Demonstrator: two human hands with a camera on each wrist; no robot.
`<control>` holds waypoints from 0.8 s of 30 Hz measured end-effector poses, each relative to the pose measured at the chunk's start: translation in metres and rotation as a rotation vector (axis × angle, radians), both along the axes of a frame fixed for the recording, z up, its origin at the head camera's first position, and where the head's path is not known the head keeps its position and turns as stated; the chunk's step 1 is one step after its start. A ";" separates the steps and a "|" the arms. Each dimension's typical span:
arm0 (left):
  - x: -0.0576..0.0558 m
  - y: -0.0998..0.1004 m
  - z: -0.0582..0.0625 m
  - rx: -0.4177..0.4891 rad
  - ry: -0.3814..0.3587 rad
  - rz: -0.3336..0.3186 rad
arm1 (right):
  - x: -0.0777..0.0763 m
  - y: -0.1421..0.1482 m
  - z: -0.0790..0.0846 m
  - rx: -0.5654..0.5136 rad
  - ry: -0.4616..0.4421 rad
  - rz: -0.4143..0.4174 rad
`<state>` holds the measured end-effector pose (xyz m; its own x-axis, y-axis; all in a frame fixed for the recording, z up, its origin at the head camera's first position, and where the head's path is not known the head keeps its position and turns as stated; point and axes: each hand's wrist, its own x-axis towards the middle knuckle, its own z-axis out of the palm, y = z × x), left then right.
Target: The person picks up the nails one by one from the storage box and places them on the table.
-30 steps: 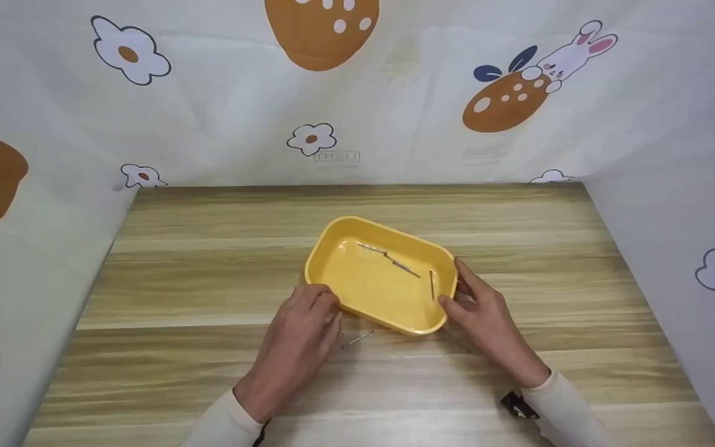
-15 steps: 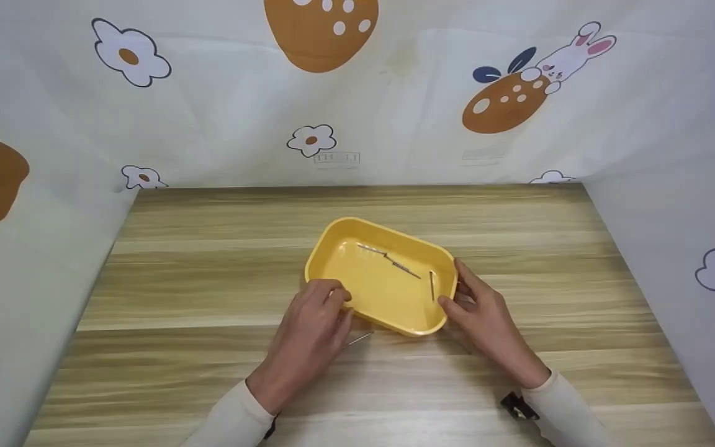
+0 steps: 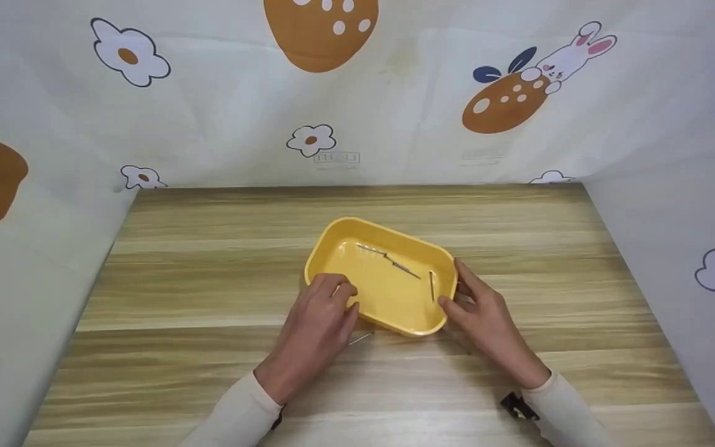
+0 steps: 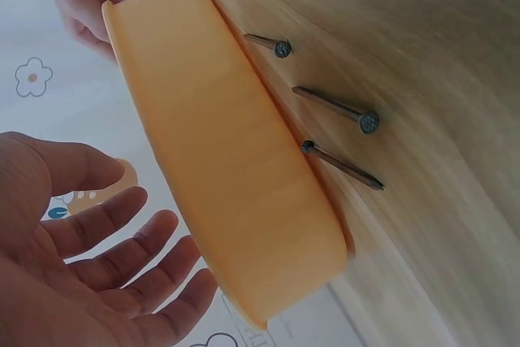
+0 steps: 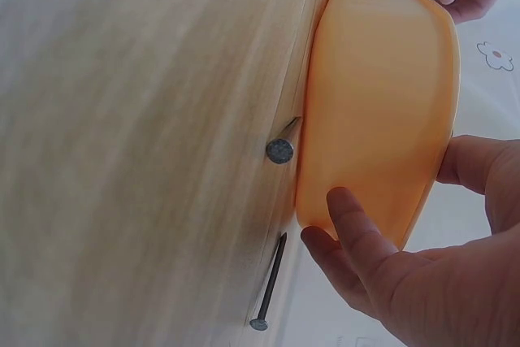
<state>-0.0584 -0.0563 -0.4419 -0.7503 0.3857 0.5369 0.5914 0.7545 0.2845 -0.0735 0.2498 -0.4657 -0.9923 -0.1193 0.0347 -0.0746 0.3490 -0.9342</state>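
A yellow rectangular tray (image 3: 388, 304) sits at an angle on the table. Inside lie a few nails, among them one nail (image 3: 406, 269) near the middle and another nail (image 3: 432, 287) by the right end. My right hand (image 3: 488, 320) grips that end, thumb at the rim and fingers against the outer wall. Over the near left rim is my left hand (image 3: 315, 329), its fingers loosely bent and spread. The left wrist view shows nothing between that hand's thumb and fingers (image 4: 162, 225). Nails lie along the tray's near side, including a thick nail (image 4: 337, 109) and a dark nail (image 4: 345, 166).
Two more nails show in the right wrist view, one nail (image 5: 280, 150) close to the tray and a long nail (image 5: 270, 286) nearer the wrist. The wood-grain table (image 3: 208, 248) is bounded by a patterned sheet (image 3: 221, 112) at the back and sides.
My left hand has shifted right and slightly forward over the tray's near left rim, covering part of a nail on the table. The tray and right hand stay put.
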 end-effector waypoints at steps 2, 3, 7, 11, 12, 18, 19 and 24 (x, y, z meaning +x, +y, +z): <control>-0.002 0.001 -0.001 0.004 -0.003 -0.001 | 0.000 0.000 -0.001 0.001 0.000 -0.003; -0.003 0.002 -0.001 0.006 -0.005 -0.004 | 0.000 0.001 -0.001 0.000 0.001 -0.003; -0.004 0.004 -0.002 -0.004 -0.016 -0.004 | 0.000 0.001 -0.002 0.008 0.003 -0.007; -0.005 0.006 -0.002 -0.024 -0.019 -0.004 | 0.000 0.001 -0.002 0.011 0.001 -0.010; -0.005 0.006 -0.002 -0.025 -0.017 -0.003 | 0.000 0.001 -0.002 0.006 -0.001 -0.010; -0.012 0.008 -0.004 -0.018 -0.005 0.002 | 0.001 0.000 0.000 -0.015 -0.012 -0.008; -0.013 0.008 -0.005 -0.019 -0.007 0.003 | 0.000 0.000 0.000 -0.014 -0.013 -0.008; -0.018 0.010 -0.006 -0.039 -0.035 0.013 | 0.000 0.000 0.001 -0.015 -0.019 -0.003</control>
<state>-0.0766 -0.0467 -0.4479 -0.7735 0.3959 0.4949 0.5718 0.7727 0.2756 -0.0732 0.2498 -0.4646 -0.9932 -0.1154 0.0177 -0.0557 0.3348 -0.9407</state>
